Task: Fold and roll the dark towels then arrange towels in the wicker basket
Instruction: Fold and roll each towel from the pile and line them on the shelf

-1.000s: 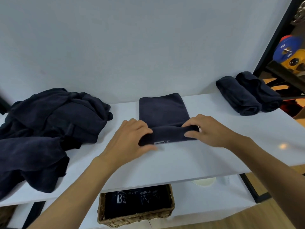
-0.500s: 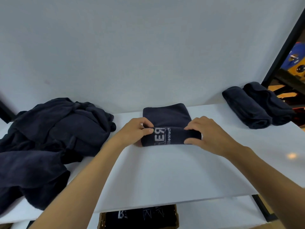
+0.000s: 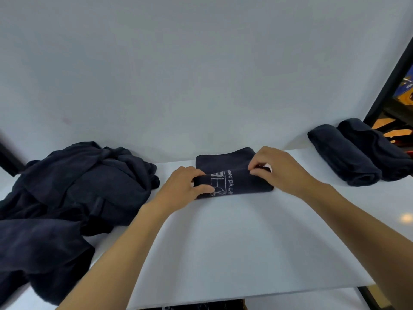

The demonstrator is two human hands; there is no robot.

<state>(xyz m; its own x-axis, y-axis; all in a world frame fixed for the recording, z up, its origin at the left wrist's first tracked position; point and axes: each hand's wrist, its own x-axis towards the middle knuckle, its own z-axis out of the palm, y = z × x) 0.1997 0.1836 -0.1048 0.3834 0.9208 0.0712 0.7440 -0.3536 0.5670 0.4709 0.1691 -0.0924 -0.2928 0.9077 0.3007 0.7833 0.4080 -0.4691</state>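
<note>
1. While both hands hold its ends, the half-rolled towel point(image 3: 241, 182) lies crosswise at the back middle of the white desk point(image 3: 234, 242). Its rolled part shows white print, and its flat part reaches back nearly to the foot of the wall point(image 3: 201, 74).
2. The left hand point(image 3: 185, 186) grips the roll's left end: its fingers point(image 3: 196, 173) curl over the top and the thumb presses the near side.
3. The right hand point(image 3: 277, 168) pinches the roll's upper edge near the right end, its fingers point(image 3: 257, 163) bent and tips down on the cloth.
4. A heap of unfolded dark towels point(image 3: 73, 186) spreads over the desk's left side and runs off the frame's left edge. Only a narrow strip of desk separates it from the left hand.
5. Two rolled towels point(image 3: 348, 159) lie side by side, touching, at the back right, by a black frame point(image 3: 388, 70). A clear gap of desk lies between them and the right hand.
6. Between the roll and the desk's front edge the surface is wide and bare, crossed only by the two forearms.
7. Below that front edge a dark sliver point(image 3: 201, 307) shows at the bottom of the frame. Whether it is the wicker basket cannot be told.
</note>
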